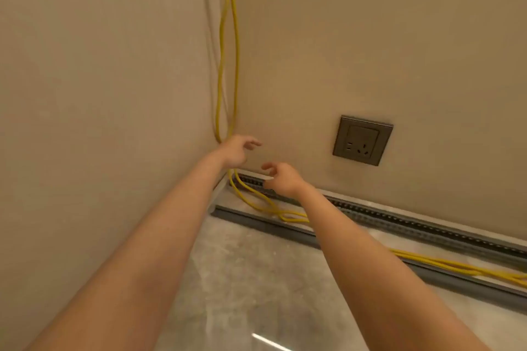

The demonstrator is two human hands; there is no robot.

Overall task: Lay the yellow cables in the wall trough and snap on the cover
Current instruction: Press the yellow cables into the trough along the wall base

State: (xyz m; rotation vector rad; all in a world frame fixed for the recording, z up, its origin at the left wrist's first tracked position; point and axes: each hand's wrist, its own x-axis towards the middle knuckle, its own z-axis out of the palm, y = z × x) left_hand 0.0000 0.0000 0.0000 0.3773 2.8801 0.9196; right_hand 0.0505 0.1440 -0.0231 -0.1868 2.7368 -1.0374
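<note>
Now both are slack and holding nothing: the left grip (238, 151), fingers apart, is reaching just in front of the cables (291, 216) where they are dropping down the corner. The right grip (281, 179), fingers loosely curled, is hanging over the trough (399, 222) end. Below and right of both, the cables are lying on the floor between trough and loose cover (256, 221), running rightward along the wall. The right grip is nearer that slack, so it seems best placed to lift it in.
</note>
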